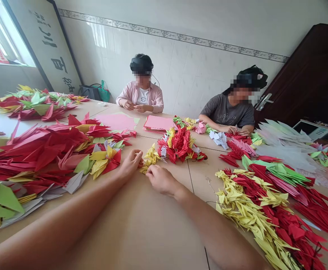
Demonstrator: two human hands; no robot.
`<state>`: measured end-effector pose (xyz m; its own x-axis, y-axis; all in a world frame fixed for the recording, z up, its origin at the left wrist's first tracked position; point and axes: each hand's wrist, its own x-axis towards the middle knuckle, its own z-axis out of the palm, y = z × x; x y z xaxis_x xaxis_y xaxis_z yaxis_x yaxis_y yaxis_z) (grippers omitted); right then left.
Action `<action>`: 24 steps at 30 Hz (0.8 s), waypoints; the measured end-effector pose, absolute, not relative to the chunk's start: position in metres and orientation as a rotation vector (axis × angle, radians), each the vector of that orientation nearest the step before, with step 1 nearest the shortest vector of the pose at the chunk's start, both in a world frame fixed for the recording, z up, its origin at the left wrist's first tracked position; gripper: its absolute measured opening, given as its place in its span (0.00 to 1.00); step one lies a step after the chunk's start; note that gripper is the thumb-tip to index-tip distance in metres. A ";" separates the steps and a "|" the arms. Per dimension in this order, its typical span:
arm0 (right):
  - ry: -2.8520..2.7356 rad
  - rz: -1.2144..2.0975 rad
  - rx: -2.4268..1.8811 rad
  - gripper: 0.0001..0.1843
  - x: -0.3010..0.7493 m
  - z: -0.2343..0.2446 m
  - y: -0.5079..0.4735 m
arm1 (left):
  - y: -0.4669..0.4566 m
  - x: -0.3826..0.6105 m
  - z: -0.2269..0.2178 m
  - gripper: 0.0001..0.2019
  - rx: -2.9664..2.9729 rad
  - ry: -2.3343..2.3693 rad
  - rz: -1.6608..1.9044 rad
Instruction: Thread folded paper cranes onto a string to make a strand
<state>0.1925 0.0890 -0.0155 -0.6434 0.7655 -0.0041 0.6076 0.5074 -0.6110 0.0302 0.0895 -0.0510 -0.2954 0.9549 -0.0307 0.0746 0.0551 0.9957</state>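
Observation:
Both of my hands meet over the middle of the table at a small cluster of yellow folded paper cranes (pixel 152 154). My left hand (pixel 131 164) is at the cluster's left edge, its fingers curled and pinched against the yellow paper. From the near side, my right hand (pixel 161 180) closes thumb and fingers on the lower end of the same cluster. What lies between the fingertips is partly hidden. Just beyond stands a bunch of red folded paper cranes (pixel 179 144) with some yellow and white ones mixed in.
At left is a big heap of red, yellow and green folded paper (pixel 48 150). Yellow strung cranes (pixel 242 210) lie at right beside red ones, with a thin wire near them. Pink paper sheets (pixel 160 123) are stacked beyond. Two people (pixel 141 93) sit across the table, hands on paper.

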 end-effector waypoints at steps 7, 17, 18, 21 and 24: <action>-2.063 1.255 -0.776 0.11 0.228 0.047 0.083 | 0.068 0.024 -0.053 0.17 1.194 1.475 1.379; -1.439 1.440 -0.383 0.07 0.283 0.109 0.042 | 0.041 0.033 -0.032 0.26 1.325 1.396 1.209; -1.427 1.445 -0.357 0.07 0.286 0.112 0.039 | 0.037 0.035 -0.030 0.28 1.352 1.340 1.161; -1.397 1.406 -0.329 0.08 0.294 0.119 0.032 | 0.025 0.048 -0.028 0.34 1.433 1.127 1.015; -1.371 1.293 -0.414 0.09 0.299 0.122 0.028 | 0.012 0.073 -0.025 0.47 1.519 0.882 0.896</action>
<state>0.2992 0.0280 0.1215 -0.2887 0.8332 0.4716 -0.4217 0.3316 -0.8440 0.0733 0.0117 -0.0250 0.4352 0.8972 0.0749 0.0607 -0.1122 0.9918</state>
